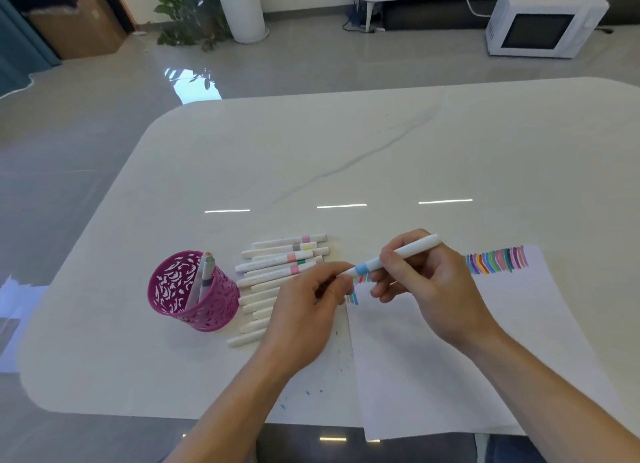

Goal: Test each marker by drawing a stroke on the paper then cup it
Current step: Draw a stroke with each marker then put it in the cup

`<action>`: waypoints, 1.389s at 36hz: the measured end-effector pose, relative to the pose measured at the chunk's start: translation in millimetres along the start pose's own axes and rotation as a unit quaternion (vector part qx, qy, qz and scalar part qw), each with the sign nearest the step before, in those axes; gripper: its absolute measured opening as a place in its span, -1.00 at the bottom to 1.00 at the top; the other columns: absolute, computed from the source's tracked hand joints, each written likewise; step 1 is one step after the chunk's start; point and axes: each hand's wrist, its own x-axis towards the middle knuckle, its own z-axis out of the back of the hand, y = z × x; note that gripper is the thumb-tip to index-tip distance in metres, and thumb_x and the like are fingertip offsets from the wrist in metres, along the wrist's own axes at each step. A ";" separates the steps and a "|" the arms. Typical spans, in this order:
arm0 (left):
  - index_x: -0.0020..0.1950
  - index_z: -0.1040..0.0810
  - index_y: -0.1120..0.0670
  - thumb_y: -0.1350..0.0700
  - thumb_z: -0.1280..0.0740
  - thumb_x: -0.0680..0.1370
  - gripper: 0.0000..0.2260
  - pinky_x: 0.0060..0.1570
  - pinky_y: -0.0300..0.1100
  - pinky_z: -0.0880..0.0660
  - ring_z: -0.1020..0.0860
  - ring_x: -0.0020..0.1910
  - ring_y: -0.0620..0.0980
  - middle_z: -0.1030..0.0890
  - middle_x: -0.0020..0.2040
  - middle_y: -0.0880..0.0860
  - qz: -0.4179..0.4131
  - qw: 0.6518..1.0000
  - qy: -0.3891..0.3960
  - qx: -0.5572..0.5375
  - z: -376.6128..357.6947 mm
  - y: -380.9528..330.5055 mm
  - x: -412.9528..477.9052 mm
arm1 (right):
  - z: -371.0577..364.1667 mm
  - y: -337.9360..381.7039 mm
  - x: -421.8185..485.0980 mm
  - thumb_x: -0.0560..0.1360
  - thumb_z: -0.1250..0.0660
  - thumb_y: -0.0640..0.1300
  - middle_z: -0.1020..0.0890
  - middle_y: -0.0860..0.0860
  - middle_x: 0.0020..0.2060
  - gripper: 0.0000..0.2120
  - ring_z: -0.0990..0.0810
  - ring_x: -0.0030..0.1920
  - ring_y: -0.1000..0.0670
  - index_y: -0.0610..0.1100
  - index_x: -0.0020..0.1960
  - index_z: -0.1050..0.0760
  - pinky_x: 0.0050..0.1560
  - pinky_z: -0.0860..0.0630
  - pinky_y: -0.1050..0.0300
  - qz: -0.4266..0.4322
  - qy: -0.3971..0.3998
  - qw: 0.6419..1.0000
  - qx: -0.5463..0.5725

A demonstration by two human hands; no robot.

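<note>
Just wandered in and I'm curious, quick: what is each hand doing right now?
Left hand: pinches the left end of the blue-banded marker.
Right hand: grips the same marker's barrel.

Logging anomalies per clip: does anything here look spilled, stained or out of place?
Yes. Small ink flecks dot the white table just left of the paper, some blue near the front edge, as if strokes missed the sheet. The paper's near end also overhangs the table edge.

White marble-veined table (pixel 346 144) with rounded corners fills centre frame. Glossy grey tile floor (pixel 104 92) reflects window light. Upper left: cardboard box (pixel 78 26), potted plant (pixel 188 11), white cylindrical column (pixel 242 9). Upper right: white microwave (pixel 543 21) on floor.
</note>
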 end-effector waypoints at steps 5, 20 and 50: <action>0.05 -0.66 -0.09 0.12 -0.28 0.65 -0.82 -0.15 -0.12 -0.56 -0.57 -0.26 -0.10 -0.64 -0.21 -0.03 0.004 1.000 -0.006 -0.030 1.3 1.4 -1.0 | -3.4 -3.5 0.6 0.60 -0.35 -0.24 -0.69 -0.27 -0.24 -0.84 -0.69 -0.29 -0.25 -0.37 0.00 -0.51 -0.26 -0.66 0.01 -0.004 -0.001 1.000 0.014; 0.03 -0.67 -0.10 0.17 -0.32 0.63 -0.81 -0.22 -0.16 -0.52 -0.54 -0.29 -0.14 -0.63 -0.23 -0.02 -0.027 0.999 -0.028 0.013 8.2 -0.8 -2.8 | -12.8 -10.6 -5.5 0.59 -0.35 -0.21 -0.72 -0.24 -0.23 -0.83 -0.71 -0.26 -0.22 -0.34 0.01 -0.51 -0.21 -0.67 0.02 -0.025 -0.008 0.998 0.058; 0.17 -0.63 0.07 0.13 -0.35 0.60 -0.84 0.13 -0.07 -0.59 -0.65 0.10 0.05 -0.69 0.06 -0.02 -0.107 0.942 -0.302 -0.097 78.5 -28.2 -31.6 | 6.0 -17.1 2.1 0.60 -0.39 -0.18 -0.72 -0.10 -0.25 -0.91 -0.67 -0.33 -0.07 -0.17 0.08 -0.55 -0.21 -0.61 0.02 -0.129 -0.018 0.984 -0.124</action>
